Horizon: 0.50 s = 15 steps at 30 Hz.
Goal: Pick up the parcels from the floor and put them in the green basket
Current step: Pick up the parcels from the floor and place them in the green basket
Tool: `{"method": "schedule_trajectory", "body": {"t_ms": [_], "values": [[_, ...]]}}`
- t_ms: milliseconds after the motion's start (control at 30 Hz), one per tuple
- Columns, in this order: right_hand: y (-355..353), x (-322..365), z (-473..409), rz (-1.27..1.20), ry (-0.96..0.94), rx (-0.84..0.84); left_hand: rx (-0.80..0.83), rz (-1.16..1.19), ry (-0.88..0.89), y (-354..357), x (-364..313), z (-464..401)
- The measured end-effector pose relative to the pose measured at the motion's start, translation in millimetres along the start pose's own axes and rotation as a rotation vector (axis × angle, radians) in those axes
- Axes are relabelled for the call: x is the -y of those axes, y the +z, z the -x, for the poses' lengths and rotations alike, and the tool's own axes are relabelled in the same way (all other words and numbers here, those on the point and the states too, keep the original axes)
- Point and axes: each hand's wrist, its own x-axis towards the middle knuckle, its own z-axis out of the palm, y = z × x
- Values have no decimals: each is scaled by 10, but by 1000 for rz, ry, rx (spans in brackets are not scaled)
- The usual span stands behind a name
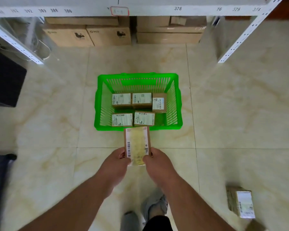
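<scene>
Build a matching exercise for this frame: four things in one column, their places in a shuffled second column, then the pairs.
Things:
1. held parcel
2. taped parcel
3. upright parcel
4. cardboard boxes

Places:
A. under the white shelf
B. between the left hand and right hand
C. on the floor, lower right
D. inside the green basket, back right

Pairs: 1-B, 2-C, 3-D, 4-A

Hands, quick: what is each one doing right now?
Left hand: closed on the parcel, left edge.
Right hand: closed on the same parcel, right edge.
</scene>
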Motion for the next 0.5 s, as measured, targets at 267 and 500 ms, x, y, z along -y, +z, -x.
{"method": "schedule_trajectory", "body": {"t_ms": [267, 500], "values": [[-130, 501, -511, 21, -20, 54, -6, -4, -39, -242, -520, -360], [74, 768, -1067, 43, -46, 44, 6, -34, -100, -590, -673, -939]]}}
